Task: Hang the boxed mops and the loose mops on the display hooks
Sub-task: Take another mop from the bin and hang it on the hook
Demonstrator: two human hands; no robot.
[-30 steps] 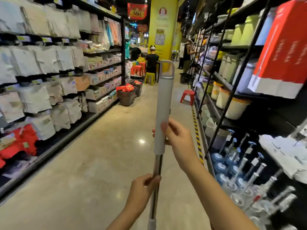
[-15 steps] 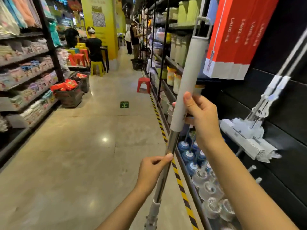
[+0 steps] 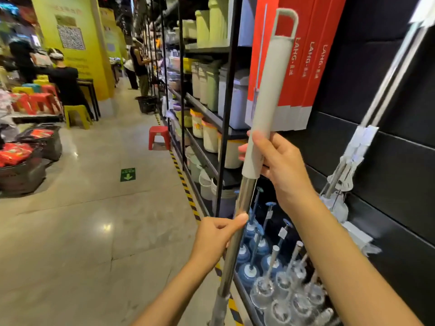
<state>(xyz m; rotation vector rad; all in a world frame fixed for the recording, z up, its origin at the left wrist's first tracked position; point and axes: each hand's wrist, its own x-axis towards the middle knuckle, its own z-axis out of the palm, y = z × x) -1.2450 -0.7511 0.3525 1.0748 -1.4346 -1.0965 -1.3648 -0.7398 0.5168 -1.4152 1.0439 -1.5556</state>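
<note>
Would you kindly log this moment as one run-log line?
loose mop upright, unhung | right hand on grey grip | left hand on metal shaft | red boxes behind

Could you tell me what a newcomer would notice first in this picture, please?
First, the mop held upright in the middle: the right hand grips the bottom of its pale sleeve, and the left hand holds the steel pole lower down. Just behind its loop end hang red boxes on the black wall at right, with another mop hanging beside them. A long aisle runs off at left.
</note>
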